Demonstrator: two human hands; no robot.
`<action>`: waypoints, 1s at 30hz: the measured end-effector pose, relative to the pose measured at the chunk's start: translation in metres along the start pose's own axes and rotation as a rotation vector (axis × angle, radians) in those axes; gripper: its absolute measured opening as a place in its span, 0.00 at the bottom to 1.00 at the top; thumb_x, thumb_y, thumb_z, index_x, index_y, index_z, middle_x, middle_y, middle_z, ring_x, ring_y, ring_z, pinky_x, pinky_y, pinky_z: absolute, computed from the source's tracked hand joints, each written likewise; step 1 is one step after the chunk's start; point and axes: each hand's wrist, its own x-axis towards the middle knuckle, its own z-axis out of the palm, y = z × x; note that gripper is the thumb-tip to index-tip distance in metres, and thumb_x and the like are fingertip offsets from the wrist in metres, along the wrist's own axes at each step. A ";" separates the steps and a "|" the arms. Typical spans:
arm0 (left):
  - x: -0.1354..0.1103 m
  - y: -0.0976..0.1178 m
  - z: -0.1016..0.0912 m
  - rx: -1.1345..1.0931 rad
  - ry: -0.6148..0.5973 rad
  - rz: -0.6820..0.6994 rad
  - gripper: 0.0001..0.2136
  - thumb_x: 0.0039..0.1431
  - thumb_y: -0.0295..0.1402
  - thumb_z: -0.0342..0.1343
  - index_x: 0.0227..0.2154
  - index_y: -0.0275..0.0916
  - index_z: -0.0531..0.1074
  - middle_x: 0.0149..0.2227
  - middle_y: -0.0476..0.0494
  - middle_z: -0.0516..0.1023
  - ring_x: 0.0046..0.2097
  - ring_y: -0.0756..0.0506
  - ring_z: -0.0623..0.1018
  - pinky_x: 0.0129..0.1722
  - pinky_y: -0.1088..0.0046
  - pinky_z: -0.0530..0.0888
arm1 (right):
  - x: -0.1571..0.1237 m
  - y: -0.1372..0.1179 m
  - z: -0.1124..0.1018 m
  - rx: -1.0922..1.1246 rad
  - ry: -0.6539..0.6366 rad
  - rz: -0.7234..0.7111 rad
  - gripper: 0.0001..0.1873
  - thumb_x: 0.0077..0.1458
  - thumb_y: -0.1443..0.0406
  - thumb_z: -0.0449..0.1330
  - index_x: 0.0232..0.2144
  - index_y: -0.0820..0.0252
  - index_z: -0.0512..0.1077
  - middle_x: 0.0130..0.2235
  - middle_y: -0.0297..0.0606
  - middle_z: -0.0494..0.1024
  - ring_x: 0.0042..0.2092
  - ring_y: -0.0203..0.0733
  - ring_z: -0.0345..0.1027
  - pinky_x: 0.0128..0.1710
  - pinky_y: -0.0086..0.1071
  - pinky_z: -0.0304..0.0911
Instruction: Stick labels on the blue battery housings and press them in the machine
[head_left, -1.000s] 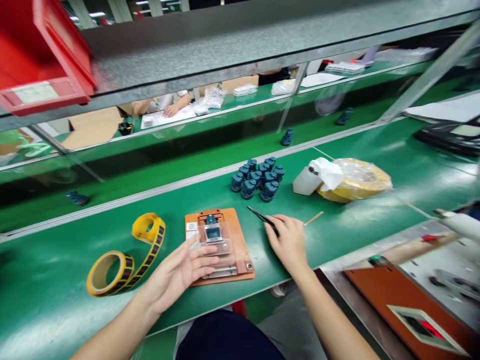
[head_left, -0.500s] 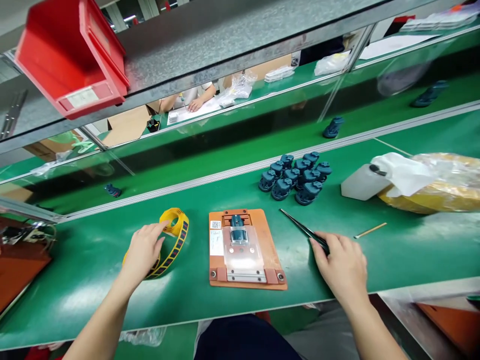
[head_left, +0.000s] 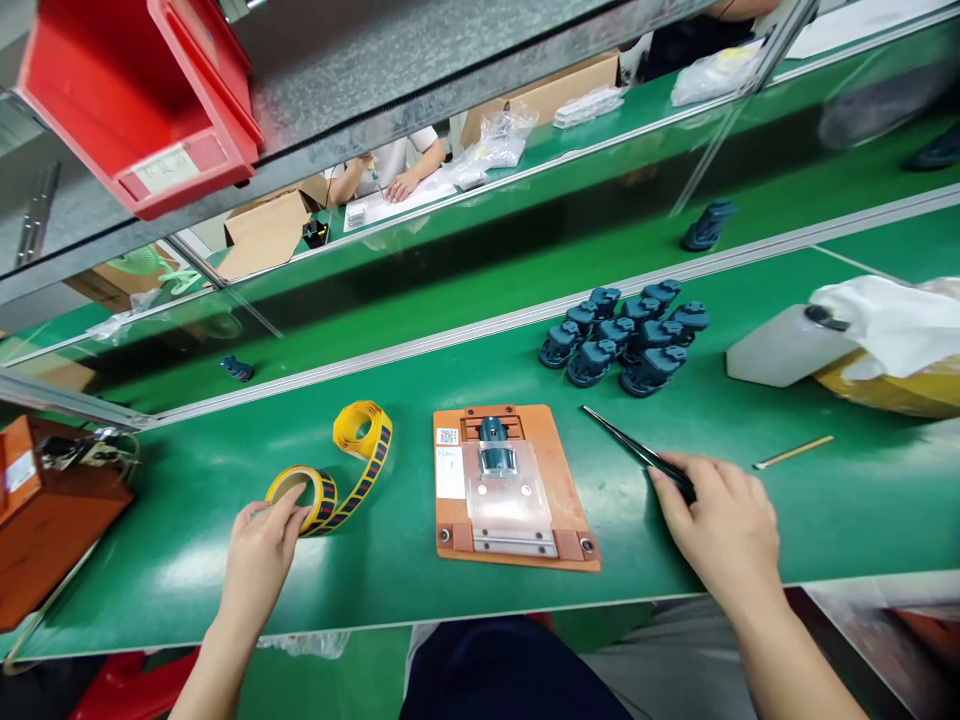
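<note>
My left hand [head_left: 262, 550] is at the near side of a roll of yellow label tape [head_left: 327, 502], its fingers closed over the rim. From this roll a strip with dark labels curves up to a loose yellow coil [head_left: 361, 425]. My right hand [head_left: 724, 520] grips black tweezers [head_left: 619, 437], tips pointing up and left over the green bench. Between my hands lies an orange fixture plate [head_left: 566, 500]. It carries a dark blue plastic part [head_left: 493, 431], partly under a clear plate [head_left: 506, 500].
Several dark blue housings [head_left: 592, 360] stand grouped behind the fixture. To the right are a white bottle [head_left: 780, 347], a white cloth [head_left: 892, 315] and a thin yellow stick [head_left: 795, 452]. A red bin [head_left: 180, 170] sits on the overhead shelf. Across the bench, another person's hand [head_left: 403, 186] works.
My left hand has moved down and left from the loose coil to the tape roll. My right hand still holds the tweezers. The camera view has shifted slightly.
</note>
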 end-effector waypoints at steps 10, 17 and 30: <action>0.111 0.090 0.008 0.142 -0.306 -0.063 0.25 0.69 0.48 0.48 0.56 0.34 0.72 0.26 0.36 0.82 0.30 0.33 0.82 0.32 0.62 0.74 | 0.025 -0.023 -0.019 0.121 0.193 -0.196 0.15 0.67 0.58 0.53 0.45 0.61 0.75 0.43 0.49 0.78 0.46 0.56 0.69 0.48 0.49 0.63; 0.097 0.106 0.013 0.027 -0.449 -0.203 0.21 0.70 0.41 0.50 0.59 0.34 0.62 0.41 0.36 0.84 0.40 0.35 0.84 0.33 0.66 0.73 | 0.119 -0.233 -0.006 0.326 -0.314 -1.147 0.27 0.59 0.77 0.54 0.59 0.57 0.70 0.59 0.44 0.73 0.59 0.52 0.60 0.56 0.44 0.62; 0.099 0.095 0.024 -0.197 -0.384 -0.235 0.15 0.71 0.39 0.50 0.54 0.37 0.66 0.49 0.36 0.82 0.46 0.38 0.83 0.37 0.67 0.73 | 0.151 -0.320 0.049 0.126 -0.616 -1.413 0.08 0.62 0.68 0.59 0.33 0.59 0.78 0.37 0.39 0.79 0.50 0.48 0.66 0.69 0.59 0.36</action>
